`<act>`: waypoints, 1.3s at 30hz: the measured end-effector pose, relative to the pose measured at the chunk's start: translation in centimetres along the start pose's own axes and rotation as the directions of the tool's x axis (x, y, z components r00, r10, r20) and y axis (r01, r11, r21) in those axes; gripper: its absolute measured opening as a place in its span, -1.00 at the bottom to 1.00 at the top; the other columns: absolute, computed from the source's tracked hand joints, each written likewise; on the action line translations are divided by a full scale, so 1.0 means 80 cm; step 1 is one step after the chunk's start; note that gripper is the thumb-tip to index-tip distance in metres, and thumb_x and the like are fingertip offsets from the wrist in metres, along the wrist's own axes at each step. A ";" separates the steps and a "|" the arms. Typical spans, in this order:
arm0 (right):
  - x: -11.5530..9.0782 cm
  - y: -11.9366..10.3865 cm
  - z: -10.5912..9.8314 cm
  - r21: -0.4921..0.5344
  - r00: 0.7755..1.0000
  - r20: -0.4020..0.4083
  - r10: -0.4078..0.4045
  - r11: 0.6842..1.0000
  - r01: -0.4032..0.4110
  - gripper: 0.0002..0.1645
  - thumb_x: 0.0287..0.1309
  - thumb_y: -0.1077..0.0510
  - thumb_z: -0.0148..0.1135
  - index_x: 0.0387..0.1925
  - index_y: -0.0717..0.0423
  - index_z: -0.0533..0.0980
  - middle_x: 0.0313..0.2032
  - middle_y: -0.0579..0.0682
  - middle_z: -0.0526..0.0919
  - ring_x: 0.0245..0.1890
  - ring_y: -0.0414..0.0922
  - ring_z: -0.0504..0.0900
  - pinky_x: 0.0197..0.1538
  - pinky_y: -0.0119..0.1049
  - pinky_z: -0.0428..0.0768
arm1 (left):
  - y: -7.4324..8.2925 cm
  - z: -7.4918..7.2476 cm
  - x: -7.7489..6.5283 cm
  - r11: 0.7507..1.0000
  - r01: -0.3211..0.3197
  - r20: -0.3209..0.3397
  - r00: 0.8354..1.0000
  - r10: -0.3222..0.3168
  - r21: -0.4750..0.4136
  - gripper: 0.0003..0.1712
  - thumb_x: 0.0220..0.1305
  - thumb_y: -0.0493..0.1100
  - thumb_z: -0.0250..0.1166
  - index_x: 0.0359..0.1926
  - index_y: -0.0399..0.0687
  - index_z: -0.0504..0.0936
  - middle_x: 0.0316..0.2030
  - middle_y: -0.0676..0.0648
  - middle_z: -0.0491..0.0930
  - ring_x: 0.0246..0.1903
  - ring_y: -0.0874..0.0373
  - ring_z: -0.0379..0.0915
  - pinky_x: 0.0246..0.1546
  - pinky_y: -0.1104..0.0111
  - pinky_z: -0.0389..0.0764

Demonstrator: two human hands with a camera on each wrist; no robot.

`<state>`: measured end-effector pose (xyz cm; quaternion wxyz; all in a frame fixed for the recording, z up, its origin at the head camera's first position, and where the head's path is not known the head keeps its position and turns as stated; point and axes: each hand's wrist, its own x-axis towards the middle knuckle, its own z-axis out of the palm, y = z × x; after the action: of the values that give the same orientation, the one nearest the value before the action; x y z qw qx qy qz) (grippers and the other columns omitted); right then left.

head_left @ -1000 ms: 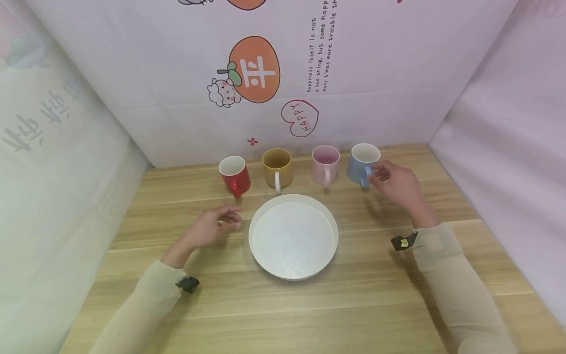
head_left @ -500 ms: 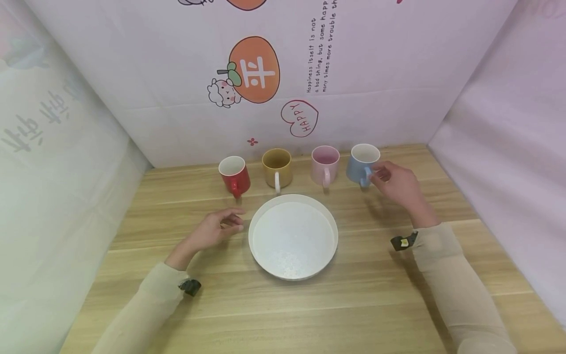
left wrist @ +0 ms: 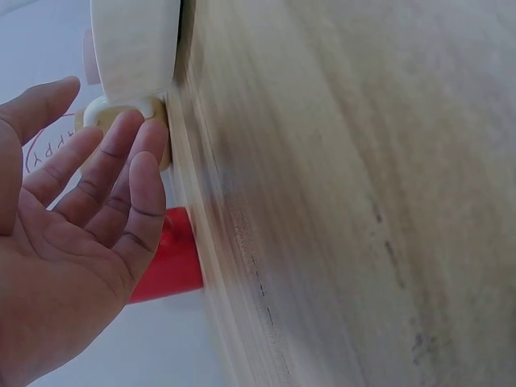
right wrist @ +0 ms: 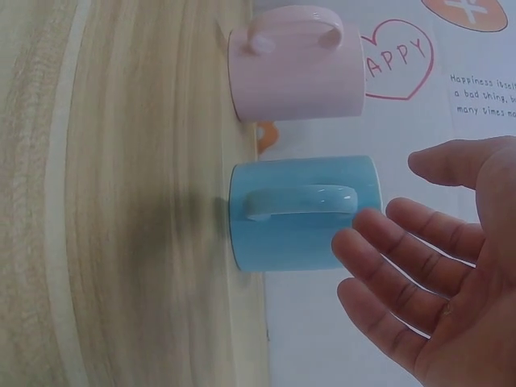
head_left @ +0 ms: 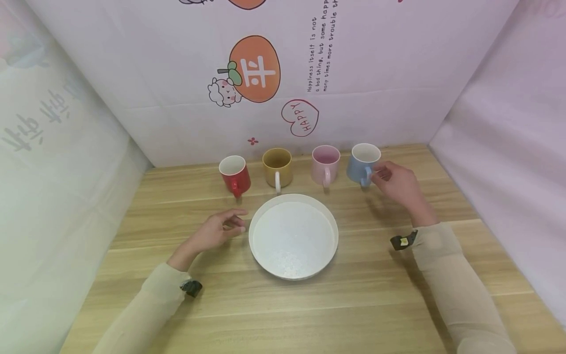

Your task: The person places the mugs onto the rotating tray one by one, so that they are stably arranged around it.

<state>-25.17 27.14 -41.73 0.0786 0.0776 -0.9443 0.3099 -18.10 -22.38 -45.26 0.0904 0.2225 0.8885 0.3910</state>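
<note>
In the head view my left hand [head_left: 214,232], relaxed and holding nothing, hovers just left of a round white shallow tray [head_left: 294,236]. My right hand [head_left: 400,184] is beside the handle of a light blue mug [head_left: 355,169]. Its fingers look loosely bent in the right wrist view, none curled round the blue mug [right wrist: 294,242]; whether a fingertip touches it I cannot tell. A pink mug [head_left: 319,173], a mustard-yellow mug [head_left: 285,178] with a white handle and a red mug [head_left: 238,179] complete the row. All the mugs stand upright, handles facing the front.
The mugs line the back of a wooden table [head_left: 283,314], close to a white printed cloth [head_left: 177,88] hung behind. More cloth hangs at both sides. The tray lies in front of the two middle mugs. Each forearm wears a dark wrist strap near the cuff.
My left hand has drifted a little to the right, nearer the tray's rim. The right hand, the mugs and the tray stay practically where they were.
</note>
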 end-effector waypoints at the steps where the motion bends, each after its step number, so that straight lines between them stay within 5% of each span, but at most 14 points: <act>1: 0.000 0.001 0.000 0.003 1.000 -0.002 0.002 1.000 -0.002 -0.58 0.36 0.00 0.16 0.06 0.22 0.53 -0.06 0.30 0.71 -0.08 0.22 0.70 0.02 0.16 0.58 | 0.000 0.000 0.000 1.000 -0.001 0.002 1.000 0.001 -0.002 -0.47 0.32 -0.21 0.34 0.29 -0.15 0.49 -0.10 -0.14 0.72 -0.05 0.01 0.66 0.07 0.14 0.67; 39: 0.015 0.021 0.018 0.014 0.999 0.018 0.040 0.999 -0.041 -0.54 0.36 -0.03 0.12 0.08 0.24 0.51 -0.03 0.31 0.71 -0.04 0.23 0.70 0.01 0.15 0.61 | 0.002 0.008 -0.004 1.000 0.002 0.059 0.998 -0.001 -0.010 -0.44 0.34 -0.22 0.31 0.32 -0.17 0.44 -0.09 -0.14 0.72 -0.02 -0.02 0.65 0.10 0.08 0.64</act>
<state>-26.80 27.52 -43.65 0.0635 0.0617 -0.9442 0.3174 -17.57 -22.03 -45.57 0.1182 0.2328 0.8837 0.3886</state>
